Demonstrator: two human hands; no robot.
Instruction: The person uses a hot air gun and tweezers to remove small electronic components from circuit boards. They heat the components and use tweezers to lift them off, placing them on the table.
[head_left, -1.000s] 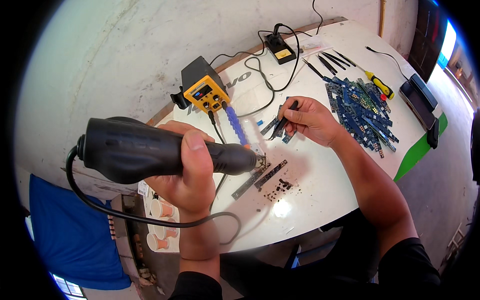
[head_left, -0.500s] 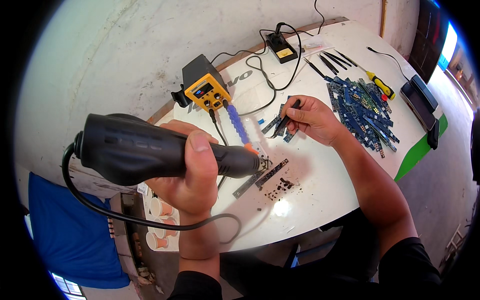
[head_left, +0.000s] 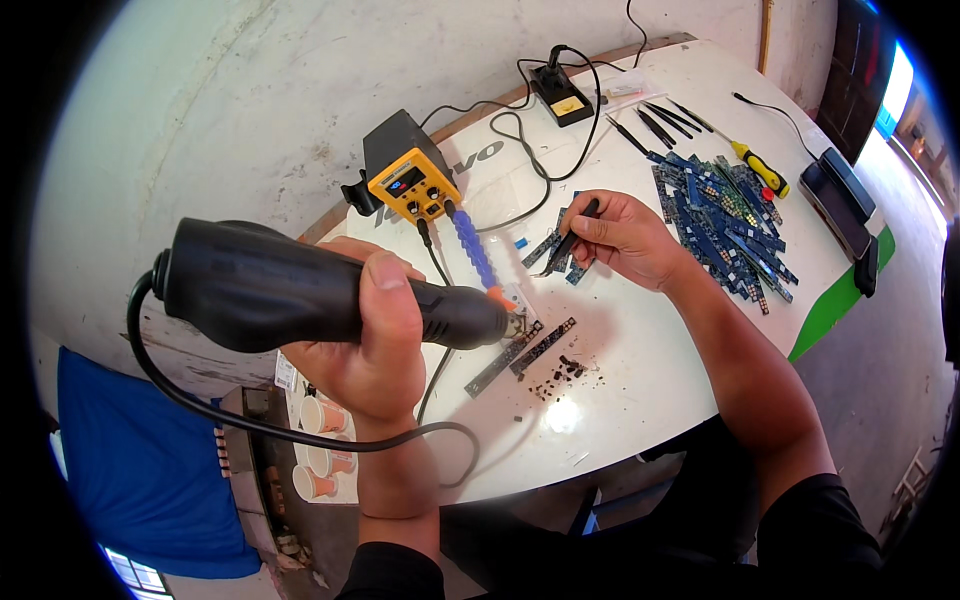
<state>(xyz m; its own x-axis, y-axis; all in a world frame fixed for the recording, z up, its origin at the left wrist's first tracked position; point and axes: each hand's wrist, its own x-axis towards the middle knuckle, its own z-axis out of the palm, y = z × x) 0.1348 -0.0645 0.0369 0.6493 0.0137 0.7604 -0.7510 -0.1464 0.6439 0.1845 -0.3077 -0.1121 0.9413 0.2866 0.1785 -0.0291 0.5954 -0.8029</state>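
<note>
My left hand [head_left: 375, 345] is wrapped round a black hot air gun [head_left: 290, 295], whose metal nozzle points down at the far end of a narrow circuit board strip [head_left: 497, 370]. A second strip [head_left: 543, 347] lies just right of it, with small dark loose chips [head_left: 565, 372] scattered beside it. Black curved tweezers [head_left: 574, 240] are pinched in my right hand [head_left: 622, 238], their tip pointing down to the left above a few small circuit boards [head_left: 545, 247]. A clip-like orange end on a blue segmented hose [head_left: 470, 245] is partly hidden behind the nozzle.
A yellow-fronted soldering station [head_left: 412, 185] stands at the back left, a black iron stand [head_left: 562, 95] at the back. A heap of circuit board strips [head_left: 725, 225], a yellow screwdriver [head_left: 760, 170] and a phone [head_left: 838, 212] lie right. Paper cups [head_left: 322, 415] stand at the near left edge.
My left hand has shifted the hot air gun slightly to the left, its nozzle moving from between the strips toward the left strip's far end. My right hand stays nearly still.
</note>
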